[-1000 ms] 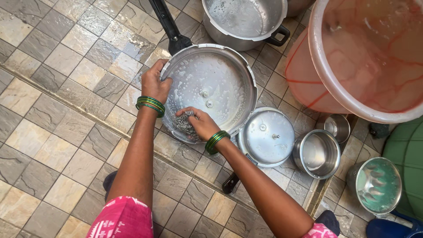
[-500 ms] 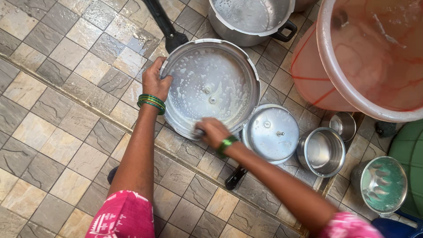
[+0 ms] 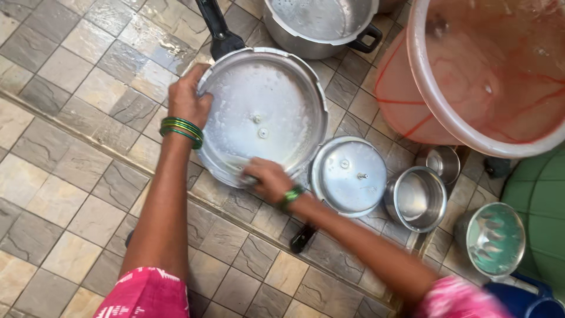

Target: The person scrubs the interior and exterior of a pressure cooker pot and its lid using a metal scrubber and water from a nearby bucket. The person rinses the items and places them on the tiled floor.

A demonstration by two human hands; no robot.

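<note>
A large soapy metal pressure cooker lid (image 3: pixel 265 112) with a black handle (image 3: pixel 215 25) lies tilted over the wet tiled floor. My left hand (image 3: pixel 187 98), with green bangles at the wrist, grips the lid's left rim. My right hand (image 3: pixel 268 179) presses on the lid's lower edge with fingers closed; whether it holds a scrubber is hidden.
A smaller metal lid (image 3: pixel 349 174) lies right of my right hand. Two steel cups (image 3: pixel 415 199) (image 3: pixel 442 163) stand beside it, a steel pot (image 3: pixel 321 23) at the top, a big pink tub (image 3: pixel 488 70) at the upper right, and a steel bowl (image 3: pixel 495 238) at the lower right.
My right hand has slid along the lid's lower rim, from its inner surface toward the bottom edge. The left hand keeps its hold on the rim.
</note>
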